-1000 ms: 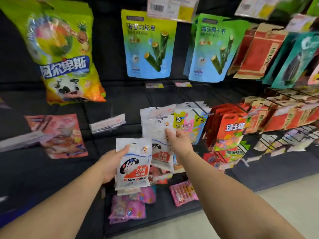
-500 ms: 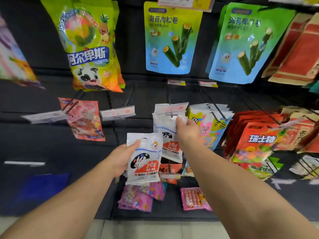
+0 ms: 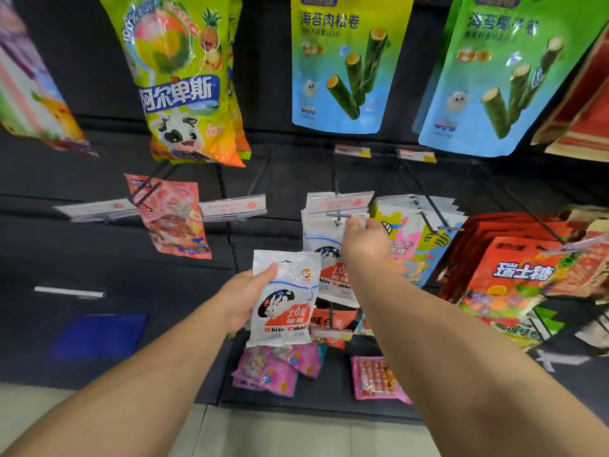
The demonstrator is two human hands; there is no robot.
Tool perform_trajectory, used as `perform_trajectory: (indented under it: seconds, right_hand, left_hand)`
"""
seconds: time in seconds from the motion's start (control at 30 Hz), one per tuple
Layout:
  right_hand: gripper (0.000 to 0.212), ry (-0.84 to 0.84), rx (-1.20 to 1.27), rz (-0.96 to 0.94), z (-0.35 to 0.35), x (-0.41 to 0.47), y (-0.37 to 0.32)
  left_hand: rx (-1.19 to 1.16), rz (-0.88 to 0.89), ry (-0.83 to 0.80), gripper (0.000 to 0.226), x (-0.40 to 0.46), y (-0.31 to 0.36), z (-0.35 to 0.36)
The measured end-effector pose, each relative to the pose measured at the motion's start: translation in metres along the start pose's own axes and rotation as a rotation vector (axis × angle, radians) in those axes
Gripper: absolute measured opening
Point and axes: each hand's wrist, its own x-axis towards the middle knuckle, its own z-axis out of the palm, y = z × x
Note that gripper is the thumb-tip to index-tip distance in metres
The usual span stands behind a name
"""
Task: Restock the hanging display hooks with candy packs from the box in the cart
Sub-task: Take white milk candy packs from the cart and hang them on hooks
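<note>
Two white plastic White Rabbit candy packs are showing plainly: one [image 3: 285, 298] in the left hand [image 3: 242, 300], one [image 3: 329, 252] hanging on the metal display hook [image 3: 337, 216], more stacked behind. Since a second ago, the right hand [image 3: 364, 239] is sitting higher on the pack. Its grip is pinching the hanging pack's top; the left grip is holding its pack upright, thumb in front.

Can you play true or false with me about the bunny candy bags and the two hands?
1. The left hand holds a White Rabbit candy pack. True.
2. The right hand is down at the pink packs on the bottom. False: it pinches the top of a White Rabbit pack at the hook.
3. The seaweed roll bags hang below the White Rabbit hook. False: they hang above it.
4. Red candy packs hang to the right. True.
</note>
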Motion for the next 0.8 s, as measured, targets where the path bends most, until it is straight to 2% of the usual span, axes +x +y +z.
perform_trajectory:
  seconds: [0.1, 0.2, 0.3, 0.43, 0.5, 0.57, 0.7, 0.8]
  right_hand:
    - [0.037, -0.008, 0.057, 0.033, -0.001, -0.002, 0.002]
    - [0.022, 0.056, 0.087, -0.016, -0.010, -0.004, 0.010]
    - [0.020, 0.118, 0.103, -0.085, -0.025, -0.012, 0.019]
    - [0.025, -0.202, 0.118, -0.080, -0.032, -0.026, 0.022]
    - [0.023, -0.307, 0.139, -0.040, -0.031, -0.027, 0.017]
    - [0.024, -0.288, 0.187, -0.001, -0.030, -0.023, 0.012]
    - [0.047, -0.170, 0.158, 0.043, -0.022, -0.012, 0.006]
    - [0.032, -0.158, 0.166, 0.042, -0.016, -0.007, 0.004]
  left_hand:
    - [0.010, 0.002, -0.018, 0.043, 0.004, 0.003, 0.003]
    - [0.028, 0.004, -0.047, 0.043, 0.008, 0.010, 0.012]
    - [0.040, 0.020, -0.076, 0.042, 0.012, 0.019, 0.025]
    - [0.037, 0.069, -0.104, 0.039, 0.017, 0.033, 0.048]
    - [0.021, 0.083, -0.122, 0.034, 0.018, 0.041, 0.058]
    - [0.007, 0.090, -0.116, 0.027, 0.020, 0.048, 0.066]
    - [-0.029, 0.143, -0.051, 0.027, 0.024, 0.056, 0.077]
    - [-0.050, 0.172, 0.036, 0.020, 0.026, 0.060, 0.082]
